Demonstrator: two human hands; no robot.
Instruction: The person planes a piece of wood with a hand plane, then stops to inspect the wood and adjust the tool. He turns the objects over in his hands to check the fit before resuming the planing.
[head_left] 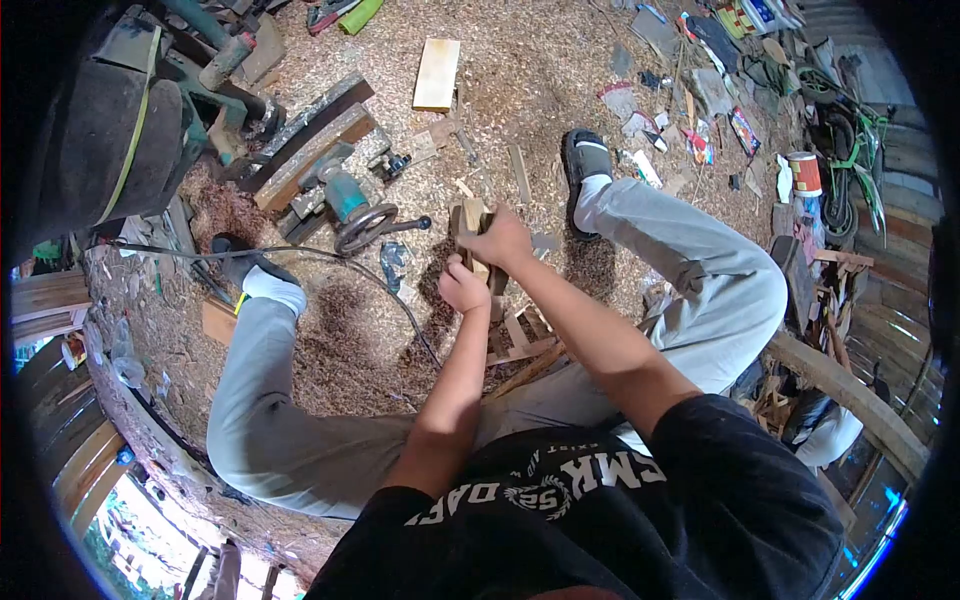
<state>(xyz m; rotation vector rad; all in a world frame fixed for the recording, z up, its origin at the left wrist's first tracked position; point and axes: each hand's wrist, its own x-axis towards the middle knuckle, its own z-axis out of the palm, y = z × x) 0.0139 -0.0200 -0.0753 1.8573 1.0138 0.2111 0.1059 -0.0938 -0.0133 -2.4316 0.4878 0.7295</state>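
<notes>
Between my knees, low over the floor, a short light wooden block stands out beyond my hands, with darker wood along its sides. My right hand is closed over the upper part of the block, fingers bent across it. Nearer to my body, my left hand is curled round its lower end, the thumb side up against the wood. The palms and part of the block are hidden. Pieces of scrap wood lie just below my hands, between my legs.
A green machine vise with a handwheel stands to the left, near a large dark machine. A black cable crosses the floor by my left leg. A pale board lies ahead among wood shavings. Litter and a bicycle are at the right.
</notes>
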